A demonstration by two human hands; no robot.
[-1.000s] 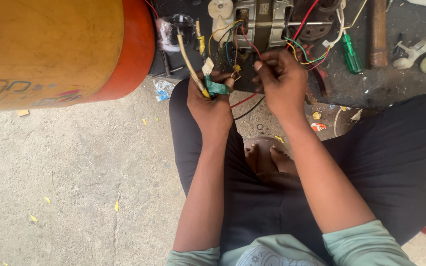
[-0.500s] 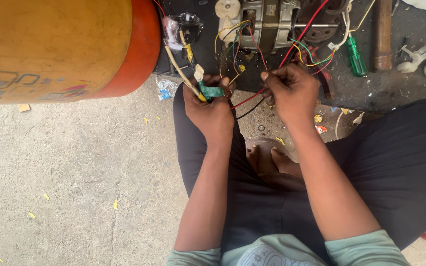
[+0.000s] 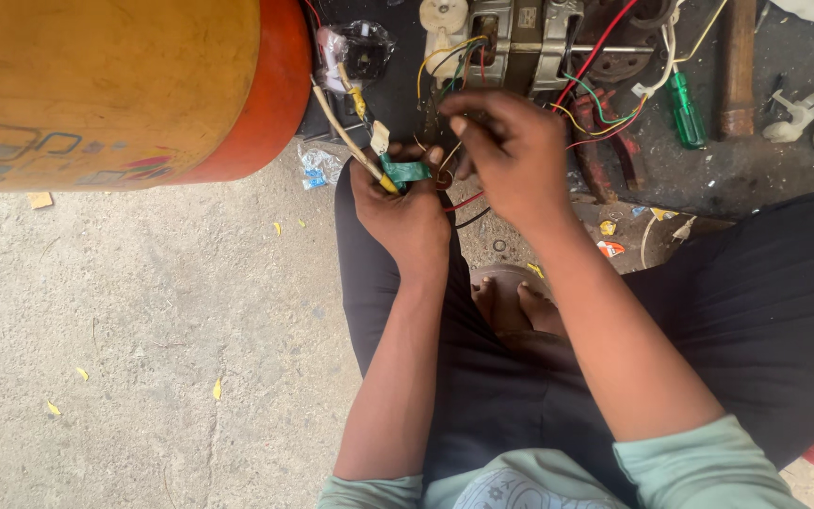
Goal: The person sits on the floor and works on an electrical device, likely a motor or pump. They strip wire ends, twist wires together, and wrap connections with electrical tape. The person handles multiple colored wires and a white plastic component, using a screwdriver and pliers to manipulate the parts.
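My left hand [image 3: 405, 203] is closed around a bundle of thin wires, a small green plastic piece [image 3: 407, 172] and a yellowish sleeve [image 3: 343, 137] that sticks out up and to the left. My right hand [image 3: 512, 155] hovers just right of it, fingers curled and pinching at the wires near the green piece. The coloured wires [image 3: 584, 94] run up to a metal electric motor [image 3: 525, 38] lying on a dark mat at the top of the head view.
A big orange cylinder [image 3: 115, 85] lies at the upper left. A green-handled screwdriver [image 3: 685, 108], a wooden handle [image 3: 737, 66] and a white plastic part [image 3: 800, 113] lie right of the motor. My crossed legs and bare foot [image 3: 511, 302] fill the lower right; concrete floor [image 3: 143, 358] lies left.
My right hand has moved left and closer to my left hand, over the wires. The view has shifted slightly down and the left hand has stayed closed on the wire bundle.
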